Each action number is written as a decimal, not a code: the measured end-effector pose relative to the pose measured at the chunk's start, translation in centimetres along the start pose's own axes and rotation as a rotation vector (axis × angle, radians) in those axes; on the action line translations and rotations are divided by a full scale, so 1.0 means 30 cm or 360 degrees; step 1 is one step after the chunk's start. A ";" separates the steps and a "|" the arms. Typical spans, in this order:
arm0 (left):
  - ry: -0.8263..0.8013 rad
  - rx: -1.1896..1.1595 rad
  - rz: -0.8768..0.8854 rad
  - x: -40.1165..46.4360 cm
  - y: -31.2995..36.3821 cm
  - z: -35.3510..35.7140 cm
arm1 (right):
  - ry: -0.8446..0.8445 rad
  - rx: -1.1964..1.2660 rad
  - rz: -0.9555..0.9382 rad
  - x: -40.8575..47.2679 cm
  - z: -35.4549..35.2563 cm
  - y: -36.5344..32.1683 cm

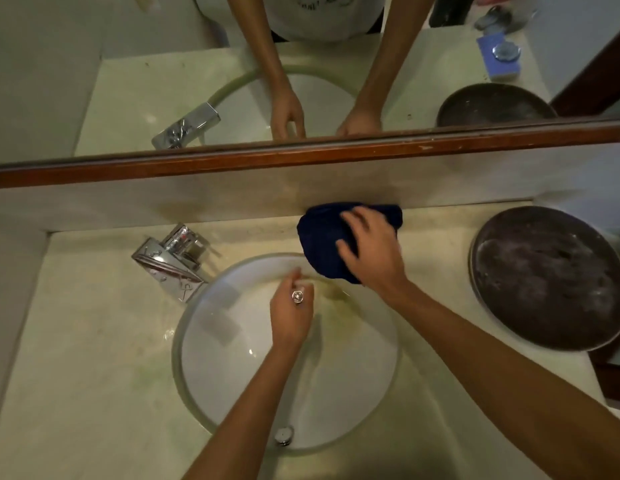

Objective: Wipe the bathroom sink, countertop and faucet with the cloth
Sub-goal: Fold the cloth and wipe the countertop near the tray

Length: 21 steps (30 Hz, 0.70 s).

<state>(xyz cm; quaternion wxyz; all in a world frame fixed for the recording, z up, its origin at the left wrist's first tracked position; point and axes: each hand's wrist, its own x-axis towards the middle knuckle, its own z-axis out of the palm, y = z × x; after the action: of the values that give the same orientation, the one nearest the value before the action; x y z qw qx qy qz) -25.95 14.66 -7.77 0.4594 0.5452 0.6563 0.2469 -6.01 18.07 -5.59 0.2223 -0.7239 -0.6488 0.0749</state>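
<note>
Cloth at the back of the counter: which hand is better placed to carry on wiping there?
Right. The right hand already lies on the cloth, pressing it on the countertop by the back wall. The left hand is over the sink, pinching a small metal piece.

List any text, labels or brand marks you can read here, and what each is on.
No text reads clearly.
Shirt print in the mirror: dark lettering, cut off and too blurred to read.
Faucet: bare chrome with reflections, no mark legible.
Cloth, sink, dark round tray: no writing visible.
</note>
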 end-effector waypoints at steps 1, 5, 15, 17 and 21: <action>-0.0036 0.0031 0.0019 -0.044 -0.034 0.011 | -0.0148 -0.0093 -0.0195 0.016 0.054 -0.008; -0.0176 0.0235 0.0136 -0.193 -0.139 0.022 | -0.0510 -0.0307 -0.0453 0.074 0.178 -0.009; -0.0188 0.0647 0.0225 -0.347 -0.333 -0.080 | -0.0391 -0.0304 -0.0327 0.010 0.040 0.314; -0.0139 0.0769 0.0216 -0.383 -0.362 -0.084 | -0.0405 -0.0334 -0.0260 0.003 -0.016 0.361; -0.0037 0.0851 0.0252 -0.439 -0.382 -0.060 | -0.0259 -0.0406 0.0068 -0.016 -0.024 0.349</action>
<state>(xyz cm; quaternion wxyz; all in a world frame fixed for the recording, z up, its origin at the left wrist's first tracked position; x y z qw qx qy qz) -33.35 -0.66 -12.00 0.2860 0.6994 0.6483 0.0938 3.69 16.82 -9.41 0.0736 -0.7515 -0.6534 0.0548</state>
